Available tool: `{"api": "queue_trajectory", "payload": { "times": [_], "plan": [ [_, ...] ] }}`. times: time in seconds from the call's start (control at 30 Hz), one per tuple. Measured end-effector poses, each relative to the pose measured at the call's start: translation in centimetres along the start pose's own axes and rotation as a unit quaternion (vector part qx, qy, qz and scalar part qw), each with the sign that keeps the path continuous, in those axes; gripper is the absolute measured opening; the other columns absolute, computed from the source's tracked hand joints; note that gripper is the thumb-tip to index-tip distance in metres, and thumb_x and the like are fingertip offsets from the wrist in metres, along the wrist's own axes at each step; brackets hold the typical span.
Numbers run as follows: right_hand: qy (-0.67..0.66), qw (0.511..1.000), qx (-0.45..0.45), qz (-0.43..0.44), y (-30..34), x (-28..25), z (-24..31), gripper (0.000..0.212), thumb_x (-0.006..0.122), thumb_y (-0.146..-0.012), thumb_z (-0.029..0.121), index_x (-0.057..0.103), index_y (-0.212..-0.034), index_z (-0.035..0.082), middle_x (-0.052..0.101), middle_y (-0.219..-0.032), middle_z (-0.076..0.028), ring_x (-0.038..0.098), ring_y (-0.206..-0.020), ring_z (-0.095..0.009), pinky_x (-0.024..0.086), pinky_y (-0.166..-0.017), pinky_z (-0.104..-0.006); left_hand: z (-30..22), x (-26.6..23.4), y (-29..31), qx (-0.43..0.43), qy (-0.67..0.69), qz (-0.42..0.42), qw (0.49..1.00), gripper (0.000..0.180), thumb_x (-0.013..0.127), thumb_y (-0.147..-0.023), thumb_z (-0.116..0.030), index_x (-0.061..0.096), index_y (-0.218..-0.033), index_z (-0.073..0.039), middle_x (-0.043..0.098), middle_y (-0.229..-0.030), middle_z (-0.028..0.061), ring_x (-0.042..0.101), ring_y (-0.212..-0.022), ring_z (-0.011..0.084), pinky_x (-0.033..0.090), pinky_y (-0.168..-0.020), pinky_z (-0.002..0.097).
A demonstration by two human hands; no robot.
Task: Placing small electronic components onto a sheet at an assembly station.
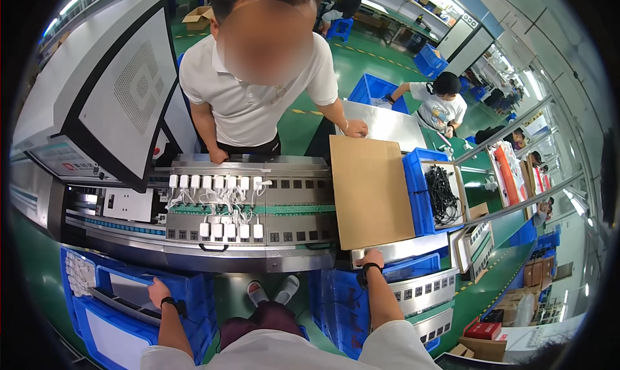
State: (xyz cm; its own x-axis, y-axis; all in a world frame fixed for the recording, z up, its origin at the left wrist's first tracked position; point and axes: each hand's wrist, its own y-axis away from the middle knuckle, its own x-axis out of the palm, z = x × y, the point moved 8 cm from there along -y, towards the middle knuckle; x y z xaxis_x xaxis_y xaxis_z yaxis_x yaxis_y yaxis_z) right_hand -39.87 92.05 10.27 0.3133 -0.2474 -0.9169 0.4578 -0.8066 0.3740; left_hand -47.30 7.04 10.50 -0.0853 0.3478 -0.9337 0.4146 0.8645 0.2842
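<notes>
My left hand [158, 293] is over the near blue crate [194, 291] at lower left, beside a grey strip lying across it; its fingers are too small to make out. My right hand [370, 259] rests with curled fingers on the edge of a metal ledge [413, 246], just below a brown cardboard sheet [371, 189]. Ahead, a metal bench [294, 231] carries two rows of sockets. Several white plug-in adapters [229, 230] with white cables stand in its left part, either side of a green conveyor strip [294, 209].
Across the bench stands a person in a white shirt [258, 105], one hand on its far edge, the other near the cardboard. A blue crate with black cables [444, 192] stands right of the cardboard. A large white machine [97, 92] rises at left. A socket panel [423, 292] lies lower right.
</notes>
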Motion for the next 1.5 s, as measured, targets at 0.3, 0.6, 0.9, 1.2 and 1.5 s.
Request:
{"api": "queue_trajectory", "payload": {
  "times": [0.3, 0.6, 0.9, 1.2, 1.5],
  "plan": [
    [-0.015, 0.999, 0.021, 0.032, 0.6, -0.7, -0.1, 0.064, 0.097, -0.050, 0.038, 0.074, -0.102, 0.010, 0.071, -0.113, -0.010, 0.069, -0.106, -0.026, 0.058, -0.087, -0.0406, -0.1, -0.1, 0.3, -0.008, 0.007, 0.006, 1.000, 0.060, 0.046, -0.093, -0.050, 0.064, -0.118, 0.002, 0.064, -0.122, 0.0270, 0.059, -0.115, 0.0445, 0.046, -0.098, 0.0509],
    [0.000, 0.999, 0.010, 0.031, 0.8, -0.6, 0.2, 0.062, 0.097, -0.052, 0.038, 0.075, -0.103, 0.011, 0.071, -0.114, -0.009, 0.068, -0.106, -0.026, 0.057, -0.087, -0.0407, 0.4, 0.3, -0.4, -0.002, 0.013, 0.000, 1.000, 0.061, 0.047, -0.092, -0.050, 0.064, -0.118, 0.002, 0.064, -0.120, 0.0272, 0.060, -0.113, 0.0446, 0.046, -0.098, 0.0503],
    [0.012, 1.000, -0.016, 0.020, 0.2, 0.0, 0.0, 0.059, 0.097, -0.050, 0.038, 0.075, -0.099, 0.012, 0.071, -0.112, -0.010, 0.069, -0.103, -0.026, 0.057, -0.087, -0.0392, 0.2, 0.1, -0.1, -0.001, 0.014, -0.001, 1.000, 0.061, 0.047, -0.093, -0.050, 0.064, -0.117, 0.003, 0.064, -0.120, 0.0282, 0.059, -0.114, 0.0446, 0.045, -0.099, 0.0509],
    [-0.017, 1.000, -0.015, 0.019, -0.2, 0.1, -0.4, 0.062, 0.095, -0.050, 0.039, 0.075, -0.099, 0.008, 0.073, -0.105, -0.014, 0.070, -0.100, -0.027, 0.057, -0.088, -0.0393, -0.5, -0.6, 0.8, -0.013, 0.025, -0.010, 1.000, 0.061, 0.047, -0.093, -0.050, 0.064, -0.117, 0.004, 0.064, -0.119, 0.0285, 0.059, -0.113, 0.0454, 0.045, -0.098, 0.0514],
    [0.016, 0.999, -0.035, 0.029, 0.0, 0.0, 0.5, 0.053, 0.095, -0.053, 0.038, 0.077, -0.097, 0.013, 0.072, -0.108, -0.011, 0.070, -0.101, -0.026, 0.058, -0.085, -0.0405, -0.2, -0.7, 0.9, -0.018, 0.024, 0.000, 1.000, 0.060, 0.047, -0.092, -0.049, 0.064, -0.117, 0.003, 0.064, -0.119, 0.0275, 0.060, -0.113, 0.0448, 0.046, -0.098, 0.0509]
  ]
}}
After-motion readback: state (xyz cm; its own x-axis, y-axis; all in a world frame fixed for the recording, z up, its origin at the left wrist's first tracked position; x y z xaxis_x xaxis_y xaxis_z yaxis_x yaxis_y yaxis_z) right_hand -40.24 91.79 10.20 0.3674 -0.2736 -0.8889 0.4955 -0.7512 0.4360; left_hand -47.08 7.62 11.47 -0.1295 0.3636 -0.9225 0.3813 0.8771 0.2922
